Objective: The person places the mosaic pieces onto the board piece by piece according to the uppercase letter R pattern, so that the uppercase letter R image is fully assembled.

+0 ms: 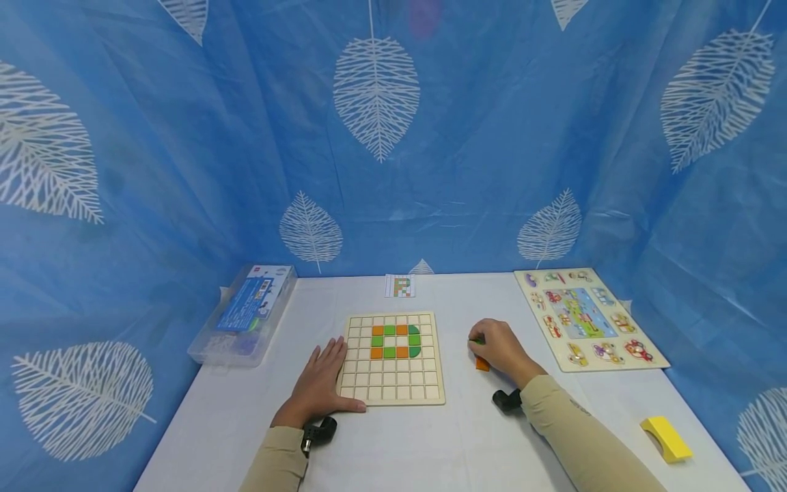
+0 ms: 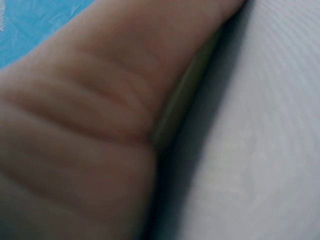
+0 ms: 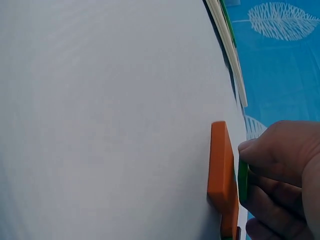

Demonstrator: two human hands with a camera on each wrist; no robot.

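A light wooden grid board (image 1: 391, 393) lies mid-table, with orange and green tiles (image 1: 389, 352) set in a ring in its upper part. At the board's left edge rests my left hand (image 1: 321, 383), fingers spread and thumb along the near edge. The left wrist view shows only a blurred palm (image 2: 80, 140) against the board's side. Right of the board, my right hand (image 1: 501, 348) pinches a green tile (image 3: 243, 181) between thumb and fingers. Beside it on the table stand orange tiles (image 3: 220, 170), close to the fingers and partly hidden in the head view.
Behind the board lies a small pattern card (image 1: 400, 285). A clear plastic box (image 1: 246, 342) sits at the left, a picture puzzle board (image 1: 572, 359) at the right. Near the right table edge is a yellow arched block (image 1: 667, 439). A blue leaf-printed curtain (image 1: 455, 171) surrounds the table.
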